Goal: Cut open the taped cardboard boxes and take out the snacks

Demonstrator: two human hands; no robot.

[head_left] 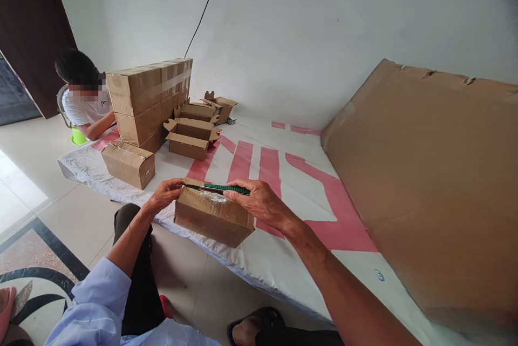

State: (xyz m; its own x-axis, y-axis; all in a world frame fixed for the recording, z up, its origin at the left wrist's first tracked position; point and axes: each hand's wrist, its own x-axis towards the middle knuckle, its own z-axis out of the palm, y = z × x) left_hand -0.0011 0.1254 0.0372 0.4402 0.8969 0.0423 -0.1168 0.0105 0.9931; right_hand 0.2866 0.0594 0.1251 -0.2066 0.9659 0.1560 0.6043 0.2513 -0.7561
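While our left hand [164, 195] braces the near end of the small cardboard box [212, 215] at the edge of the printed floor sheet [283, 173], our right hand [263, 203] closes its grip on a green-handled utility knife [220, 188] laid along the taped top seam. We judge the cutting step is in hand; the stroke needs a shallow, steady draw.

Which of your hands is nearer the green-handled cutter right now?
Right. The right hand lies on the green-handled cutter atop the small cardboard box, its fingers over the handle. The left hand grips the box's left end, just past the blade tip.
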